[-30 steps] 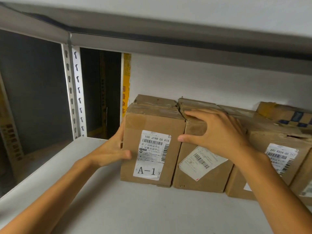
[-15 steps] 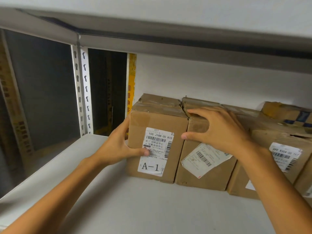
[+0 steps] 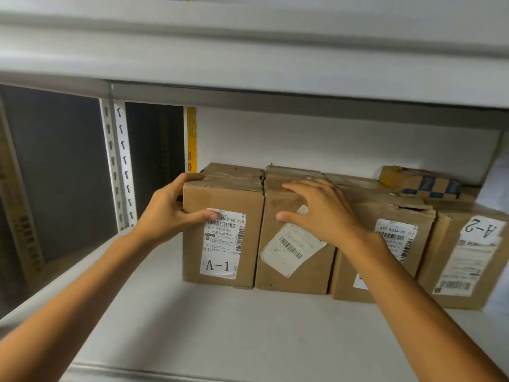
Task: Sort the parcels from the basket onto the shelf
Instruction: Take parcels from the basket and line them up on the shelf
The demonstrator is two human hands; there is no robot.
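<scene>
Our left hand (image 3: 168, 213) now grips the A-1 parcel (image 3: 223, 244) higher, at its top corner. Our right hand (image 3: 321, 213) stays spread flat on the neighbouring parcel (image 3: 292, 266); placement seems nearly done.

Third parcel (image 3: 398, 235) label partly behind right arm (image 3: 413, 299); A-1 parcel (image 3: 248, 199) code under left hand (image 3: 165, 213).

A yellow strip (image 3: 191, 139) with small red marks runs upright against the white wall (image 3: 330, 144) at the back, just right of a dark gap (image 3: 154, 150), while a dark grey panel (image 3: 60, 166) fills the left side and a brown printed board (image 3: 16, 210) slants along the far left edge.
</scene>
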